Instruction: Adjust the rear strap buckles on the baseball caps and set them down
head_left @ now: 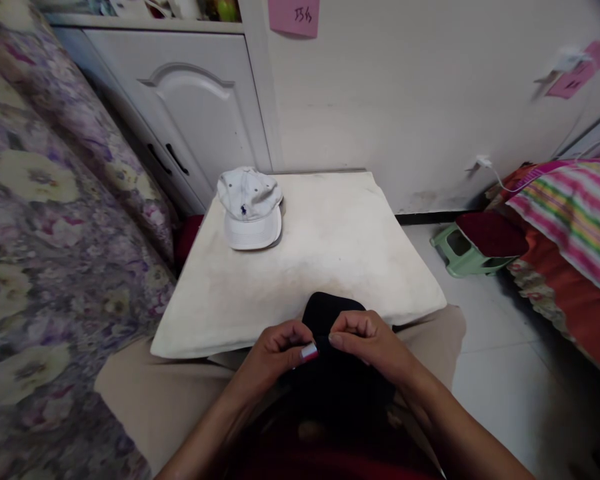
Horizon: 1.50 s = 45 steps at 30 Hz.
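Note:
A black cap (333, 307) lies in my lap, its rounded brim reaching over the near edge of the table. Above it, my left hand (279, 348) is closed, thumb against curled fingers, with a small silver and pink piece (309, 353) at the thumb tip. A short gap away, my right hand (369, 339) makes a pinch; anything fine between its fingertips is too small to make out. The lower part of the cap blends into dark clothing. Farther off, a white cap (250, 208) with a small dark emblem rests on the table, brim toward me, over a greyish brim.
The low table (330, 233) has a cream cover. A floral curtain (55, 267) hangs at left beside a white cabinet (180, 100). On the right are a green stool (460, 250) with a dark red top and a bed with a striped cover (575, 213).

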Tool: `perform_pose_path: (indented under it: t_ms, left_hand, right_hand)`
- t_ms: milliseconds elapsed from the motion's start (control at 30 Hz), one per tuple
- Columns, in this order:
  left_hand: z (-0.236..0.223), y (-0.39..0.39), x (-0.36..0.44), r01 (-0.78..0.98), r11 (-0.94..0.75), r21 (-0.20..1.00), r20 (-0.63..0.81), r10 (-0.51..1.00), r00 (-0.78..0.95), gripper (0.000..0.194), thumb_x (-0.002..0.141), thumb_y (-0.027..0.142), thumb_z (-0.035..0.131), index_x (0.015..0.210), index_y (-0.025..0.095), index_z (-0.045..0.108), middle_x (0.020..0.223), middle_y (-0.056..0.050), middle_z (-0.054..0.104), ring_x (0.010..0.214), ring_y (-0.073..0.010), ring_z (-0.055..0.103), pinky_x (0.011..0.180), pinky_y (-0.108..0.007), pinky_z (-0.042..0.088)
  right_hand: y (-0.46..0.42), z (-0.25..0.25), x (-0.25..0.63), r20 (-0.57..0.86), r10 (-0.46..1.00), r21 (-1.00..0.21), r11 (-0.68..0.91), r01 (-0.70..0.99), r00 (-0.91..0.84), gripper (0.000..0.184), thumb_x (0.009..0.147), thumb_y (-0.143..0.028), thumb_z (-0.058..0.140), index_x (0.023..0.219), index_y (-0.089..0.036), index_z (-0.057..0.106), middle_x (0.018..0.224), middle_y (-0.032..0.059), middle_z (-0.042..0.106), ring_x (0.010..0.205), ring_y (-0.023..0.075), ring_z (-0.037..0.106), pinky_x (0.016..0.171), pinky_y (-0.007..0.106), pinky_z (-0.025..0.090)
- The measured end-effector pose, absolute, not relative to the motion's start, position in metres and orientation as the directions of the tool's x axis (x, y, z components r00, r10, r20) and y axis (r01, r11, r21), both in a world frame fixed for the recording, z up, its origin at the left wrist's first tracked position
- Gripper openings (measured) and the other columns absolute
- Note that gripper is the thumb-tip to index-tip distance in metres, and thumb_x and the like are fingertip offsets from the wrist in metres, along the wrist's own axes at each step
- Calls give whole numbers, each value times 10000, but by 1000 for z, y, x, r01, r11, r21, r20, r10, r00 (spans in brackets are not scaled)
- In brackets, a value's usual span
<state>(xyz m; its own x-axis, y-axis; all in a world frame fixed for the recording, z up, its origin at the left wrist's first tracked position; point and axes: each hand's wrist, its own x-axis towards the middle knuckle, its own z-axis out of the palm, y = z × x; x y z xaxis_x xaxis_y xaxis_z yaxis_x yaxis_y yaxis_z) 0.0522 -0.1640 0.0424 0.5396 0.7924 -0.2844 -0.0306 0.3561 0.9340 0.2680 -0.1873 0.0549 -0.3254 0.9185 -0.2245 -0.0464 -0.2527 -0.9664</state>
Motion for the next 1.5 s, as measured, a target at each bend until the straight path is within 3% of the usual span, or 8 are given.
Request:
perform_pose_path:
  t_ms: [367,667,1067,1500]
  left_hand:
    - [41,-164,53,-2,353,936,-294,781,551,197,777,321,775,794,167,654,690,36,572,604,-91,442,572,-216,308]
    - [45,-163,55,38,321,946,-286,777,561,188,792,322,744,784,164,642,681,36,552,605,-94,420,569,-226,290]
    - [45,-166,56,113,257,960,-276,785,555,152,838,323,713,812,181,665,698,33,583,622,-107,452,588,-237,315]
    - [54,-167,62,154,312,938,-344,767,542,184,832,334,711,772,173,645,650,41,527,579,-98,403,529,-218,278]
  right_hand:
    - [-183,55,275,-237,887,-969,-243,37,-397,215,839,-366,716,750,-175,677,568,-67,465,481,67,332,461,213,259]
    - [-177,63,278,-171,870,-985,-144,94,-463,122,853,-287,683,791,-182,683,636,-31,604,589,104,526,579,230,373]
    - [-173,49,278,-217,824,-967,-254,1,-523,112,829,-263,663,760,-175,674,578,-52,550,534,87,442,528,217,319]
    - [-170,54,283,-169,809,-985,-157,70,-563,135,855,-293,661,791,-174,658,665,-37,572,591,97,498,572,224,367]
